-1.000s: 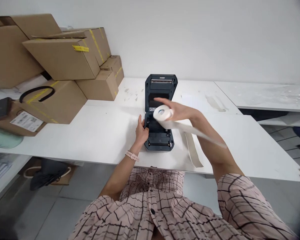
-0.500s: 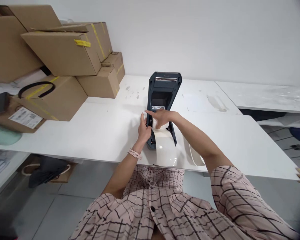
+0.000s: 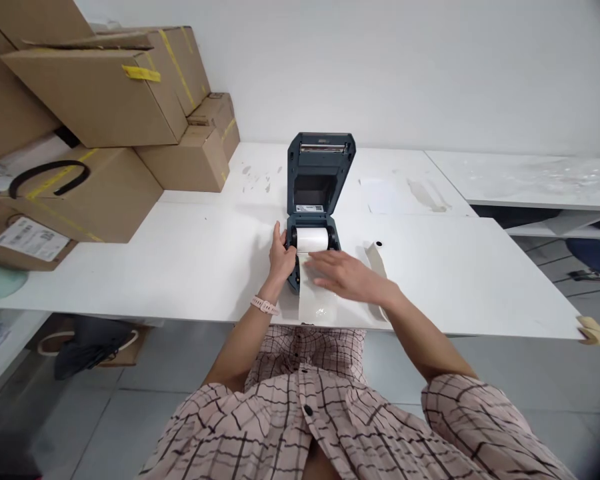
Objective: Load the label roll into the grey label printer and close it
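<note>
Fingers (image 3: 324, 265) of the right hand (image 3: 349, 280) lie flat and slightly spread on a paper strip (image 3: 314, 308) drawn across the white table (image 3: 180, 267). Just beyond them stands the open label printer (image 3: 321, 170), its left side clasped by the left hand (image 3: 281, 257). The label roll (image 3: 312, 239) sits in the printer's bay with its axis running left to right, nearer the right hand. The lid sticker (image 3: 309, 208) and a shipping label (image 3: 30, 238) far to the fingers' left are unreadable.
</note>
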{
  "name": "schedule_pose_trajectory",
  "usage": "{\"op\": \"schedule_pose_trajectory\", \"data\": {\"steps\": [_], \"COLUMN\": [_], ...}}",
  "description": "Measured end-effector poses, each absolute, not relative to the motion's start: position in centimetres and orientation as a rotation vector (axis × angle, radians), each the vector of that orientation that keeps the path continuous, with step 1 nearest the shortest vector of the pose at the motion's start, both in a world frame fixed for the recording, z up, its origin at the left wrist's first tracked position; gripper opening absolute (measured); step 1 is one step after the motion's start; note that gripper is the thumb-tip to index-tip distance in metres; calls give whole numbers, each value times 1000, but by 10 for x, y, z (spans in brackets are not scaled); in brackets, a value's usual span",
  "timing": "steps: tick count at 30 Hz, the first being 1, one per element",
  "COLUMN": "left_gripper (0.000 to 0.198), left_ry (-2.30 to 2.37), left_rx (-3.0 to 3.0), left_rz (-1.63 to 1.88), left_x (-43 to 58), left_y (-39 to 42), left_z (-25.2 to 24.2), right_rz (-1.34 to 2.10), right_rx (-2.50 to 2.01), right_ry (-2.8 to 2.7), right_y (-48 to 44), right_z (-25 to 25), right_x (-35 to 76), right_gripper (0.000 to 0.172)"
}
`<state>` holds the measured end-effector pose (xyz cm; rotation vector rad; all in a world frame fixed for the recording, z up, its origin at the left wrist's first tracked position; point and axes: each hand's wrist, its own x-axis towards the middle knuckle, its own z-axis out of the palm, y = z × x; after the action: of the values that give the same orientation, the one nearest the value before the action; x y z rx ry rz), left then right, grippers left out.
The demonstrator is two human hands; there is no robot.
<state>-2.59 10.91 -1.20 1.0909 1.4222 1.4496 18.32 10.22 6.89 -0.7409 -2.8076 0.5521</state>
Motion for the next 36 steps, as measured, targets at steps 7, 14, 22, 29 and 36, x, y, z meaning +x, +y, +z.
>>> {"op": "schedule_pose_trajectory", "data": {"steps": [7,14,22,29,36], "left_gripper": [89,100,99,100,117], "left_ry": [1400,1397,1358,1332,1327], "left_rx": [1010,937,936,942,936], "left_rz": [1440,1219,1210,1261,1318], "left_x": [-22,-11,-12,-10,-12], "left_y": [105,42,31,30,5], "left_z": [0,4,5,2,-8], "right_rz": [590,943,784,841,677], "right_rx": [-853,-752,-841,-818,-993], "right_ry": [-2599,-2450,-1817,-1850,-1815], "right_y": [66,81,264,269,107], "right_z": [36,57,138,143,84], "right_x": [182,196,181,154,177], "right_gripper": [54,54,76,91,51]}}
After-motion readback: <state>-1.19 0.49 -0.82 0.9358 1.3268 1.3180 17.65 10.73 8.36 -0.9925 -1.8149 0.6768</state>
